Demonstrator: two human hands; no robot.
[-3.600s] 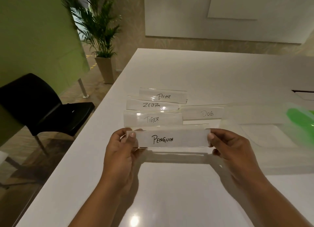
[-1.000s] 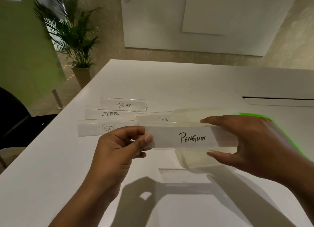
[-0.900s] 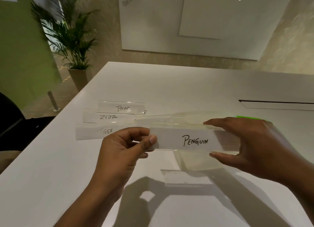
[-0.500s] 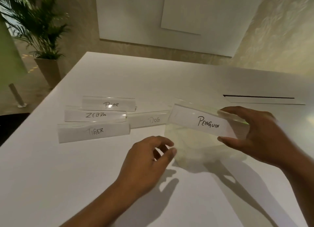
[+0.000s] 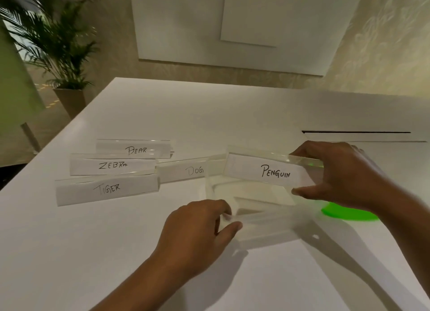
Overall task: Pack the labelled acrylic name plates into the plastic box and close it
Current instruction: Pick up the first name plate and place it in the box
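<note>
My right hand [image 5: 342, 173] grips one end of the clear acrylic PENGUIN plate [image 5: 263, 170] and holds it over the open transparent plastic box [image 5: 263, 224]. My left hand [image 5: 200, 229] pinches the box's near left corner. The other plates lie on the white table to the left: BEAR [image 5: 133, 149] farthest, ZEBRA [image 5: 111, 164] in front of it, TIGER [image 5: 107, 188] nearest, and DOG [image 5: 183, 171] beside the box. A bright green part [image 5: 349, 212], seemingly the box's lid, shows under my right wrist.
The white table [image 5: 209, 115] stretches far back, with a dark slot [image 5: 356, 132] at the right. A potted palm [image 5: 62, 55] stands off the table's far left corner. The table's left edge runs diagonally past the plates.
My left hand let go of the PENGUIN plate and dropped to the box's corner. My right hand carried the plate to the right, over the box. The view swung right.
</note>
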